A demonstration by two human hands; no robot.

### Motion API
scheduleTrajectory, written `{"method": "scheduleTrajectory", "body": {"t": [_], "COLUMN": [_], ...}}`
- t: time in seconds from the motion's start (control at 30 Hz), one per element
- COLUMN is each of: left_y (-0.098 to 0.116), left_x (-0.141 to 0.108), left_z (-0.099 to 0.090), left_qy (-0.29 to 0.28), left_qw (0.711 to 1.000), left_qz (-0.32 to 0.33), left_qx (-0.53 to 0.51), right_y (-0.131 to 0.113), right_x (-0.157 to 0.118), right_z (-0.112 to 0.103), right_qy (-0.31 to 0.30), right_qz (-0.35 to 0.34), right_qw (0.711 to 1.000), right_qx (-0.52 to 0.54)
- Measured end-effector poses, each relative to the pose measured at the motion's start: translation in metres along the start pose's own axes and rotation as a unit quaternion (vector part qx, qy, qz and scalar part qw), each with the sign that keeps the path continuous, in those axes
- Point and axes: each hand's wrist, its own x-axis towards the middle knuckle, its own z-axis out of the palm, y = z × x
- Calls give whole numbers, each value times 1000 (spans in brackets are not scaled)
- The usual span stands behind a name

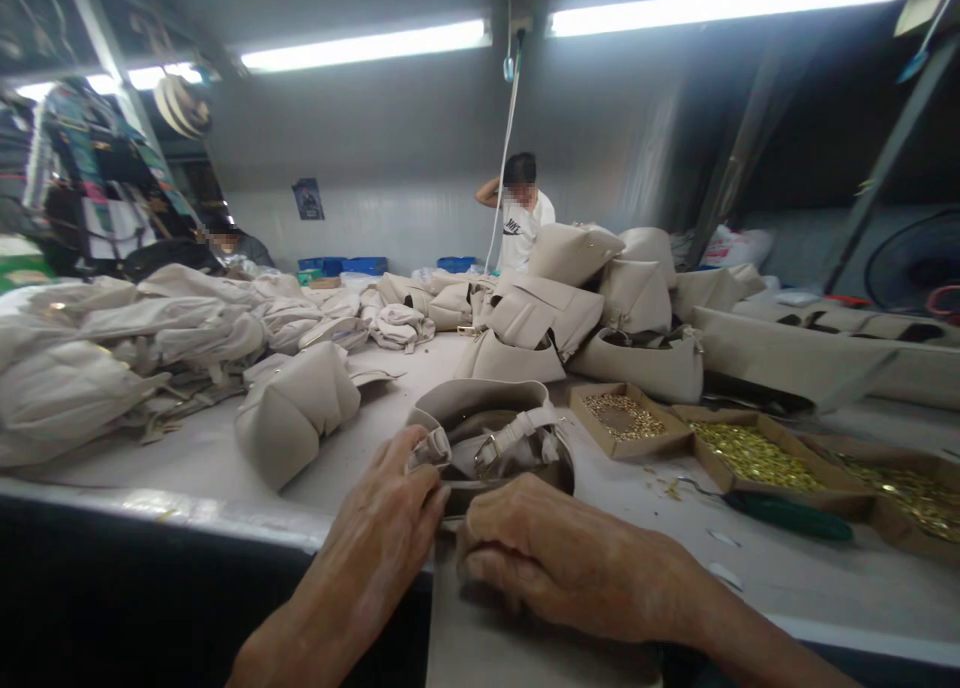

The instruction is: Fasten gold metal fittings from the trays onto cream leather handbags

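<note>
Looking down through the head camera from far away, I see two bare hands at the near edge of a white table (pixel 420 368). The left hand (pixel 379 513) is curled, and its fingers (pixel 427 483) pinch the top of a cream handbag (pixel 480 408) close to a silver buckle (pixel 486 455). The right hand (pixel 570 558) is curled too, with its fingers pressed on the low front of the bag. The bag sits at the table's edge, between the two hands, and a white strap (pixel 521 430) lies across its open top.

Just to the right are three cardboard trays (pixel 750 458) full of small gold studs (pixel 754 455). A green-handled tool (pixel 787 516) lies by the trays. Behind the hands is a big heap of cream bags (pixel 577 308), and to the left is a pile of cream cloth pieces (pixel 127 338). Far back, a person in a white T-shirt (pixel 525 228) stands with one hand behind the head. Another person (pixel 232 243) is at the far left, near blue bins (pixel 345 265).
</note>
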Motion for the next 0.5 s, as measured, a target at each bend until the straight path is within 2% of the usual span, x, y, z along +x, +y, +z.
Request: {"method": "scheduleTrajectory", "body": {"t": [0.17, 0.23, 0.3, 0.4, 0.5], "left_y": [-4, -10, -17, -24, -21], "left_x": [4, 3, -2, -14, -27], "left_z": [-1, 0, 2, 4, 2], "left_qy": [-48, -30, 18, 73, 101], "left_qw": [997, 993, 988, 986, 988], "left_qz": [-3, -6, -15, -29, -35], "left_qx": [68, 115, 155, 145, 111], "right_y": [-14, -9, 3, 27, 44], "right_x": [16, 28, 44, 74, 103], "right_z": [-8, -12, -11, 7, 38], "right_qy": [-8, 5, 13, 41, 91], "right_qz": [22, 20, 30, 10, -21], "right_qw": [995, 994, 992, 992, 995], "right_qx": [-97, -108, -122, -123, -48]}}
